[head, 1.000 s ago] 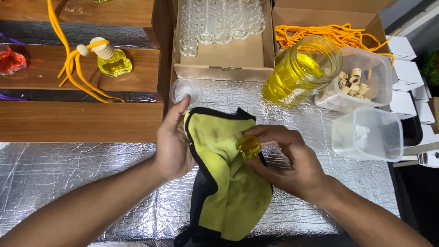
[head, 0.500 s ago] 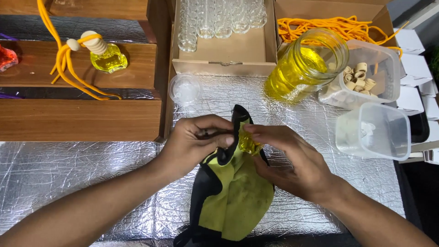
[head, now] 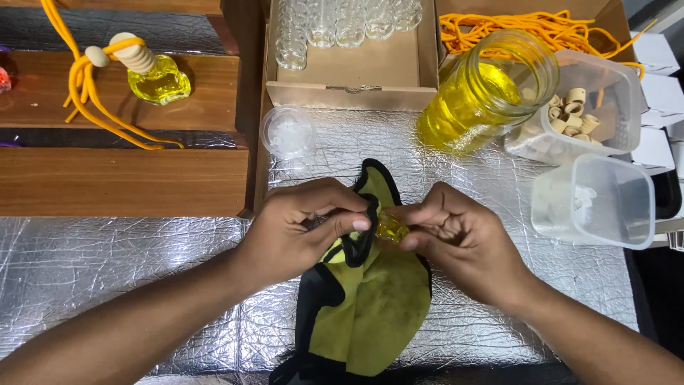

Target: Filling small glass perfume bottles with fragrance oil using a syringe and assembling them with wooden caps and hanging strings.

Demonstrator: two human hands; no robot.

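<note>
At centre frame the left hand (head: 303, 228) pinches the cloth (head: 370, 306) against a small bottle (head: 391, 227) gripped by the right hand (head: 456, 239); a jar (head: 484, 93) and tubs (head: 595, 199) sit upper right.

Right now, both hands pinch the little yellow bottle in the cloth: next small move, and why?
Probably rub the cloth fold around the small yellow bottle: the left hand presses the cloth's black edge against it, the right hand pinches it, and its top looks uncapped.
</note>
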